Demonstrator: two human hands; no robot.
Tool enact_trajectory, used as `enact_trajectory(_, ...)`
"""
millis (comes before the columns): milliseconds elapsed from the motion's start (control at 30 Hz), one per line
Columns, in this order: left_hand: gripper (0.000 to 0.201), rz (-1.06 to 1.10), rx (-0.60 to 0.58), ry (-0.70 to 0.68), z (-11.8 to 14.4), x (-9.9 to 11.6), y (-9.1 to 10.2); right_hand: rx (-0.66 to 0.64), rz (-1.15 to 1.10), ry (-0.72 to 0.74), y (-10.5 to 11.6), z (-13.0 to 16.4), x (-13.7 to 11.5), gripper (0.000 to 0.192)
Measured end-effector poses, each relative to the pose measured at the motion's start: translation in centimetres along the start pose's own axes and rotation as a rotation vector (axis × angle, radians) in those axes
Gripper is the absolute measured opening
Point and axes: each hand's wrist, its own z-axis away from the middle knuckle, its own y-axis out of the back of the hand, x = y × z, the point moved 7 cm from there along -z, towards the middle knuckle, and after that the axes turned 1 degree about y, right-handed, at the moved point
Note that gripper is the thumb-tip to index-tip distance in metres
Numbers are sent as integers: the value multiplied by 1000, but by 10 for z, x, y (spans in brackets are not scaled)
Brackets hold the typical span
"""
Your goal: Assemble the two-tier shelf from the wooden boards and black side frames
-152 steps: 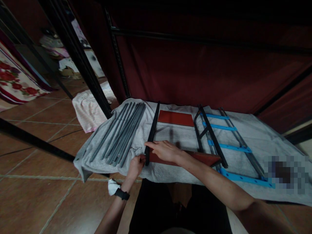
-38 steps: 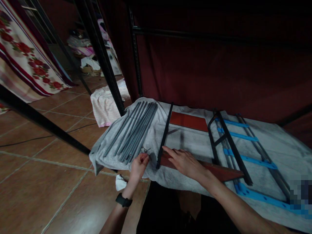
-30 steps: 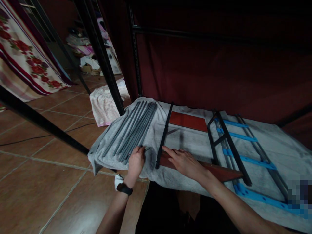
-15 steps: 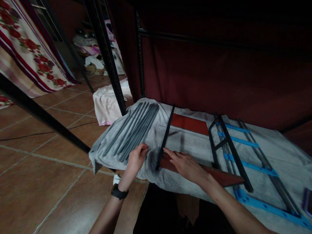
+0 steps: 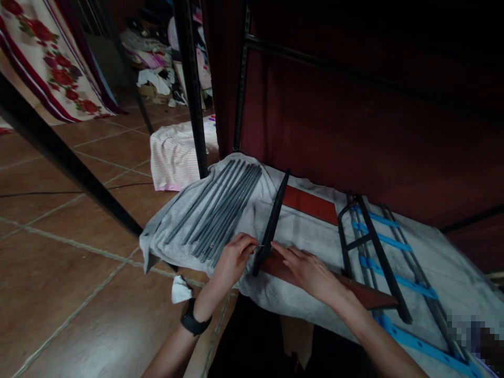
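My left hand (image 5: 238, 254), with a dark watch on its wrist, pinches a small thin metal pin or screw (image 5: 260, 245); its exact kind is too small to tell. The pin points at the side of a black metal bar (image 5: 275, 215), near its front end. My right hand (image 5: 309, 270) lies over a reddish-brown board (image 5: 366, 294), fingers stretched out. Its index fingertip rests at the bar's other side, opposite the pin. At its far end the board meets a black metal frame (image 5: 372, 247). A second red-brown board (image 5: 311, 203) spans bar and frame farther back.
Several grey tubes (image 5: 224, 210) lie on the grey cloth (image 5: 311, 236) at left. Blue-and-grey framework (image 5: 409, 268) lies at right. Black rack posts (image 5: 192, 89) rise at left, and a dark red curtain (image 5: 354, 131) hangs behind. Below is tiled floor (image 5: 98, 294).
My left hand has moved right, from beside the tubes to the black bar, bringing the pin against it. The bar now leans slightly. My right hand stays at the bar.
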Motion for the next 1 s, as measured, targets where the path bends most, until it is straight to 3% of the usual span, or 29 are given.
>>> enact_trajectory(467, 20, -12, -42, -35, 2, 11, 4, 19, -39, -35, 2, 3, -3, 58)
enact_trajectory(733, 22, -45, -118, -73, -1, 20, -4, 27, -58, -26, 6, 4, -7, 57)
enact_trajectory(1000, 24, -86, -112, -114, -9, 25, -7, 19, -51, -84, 6, 4, -5, 55)
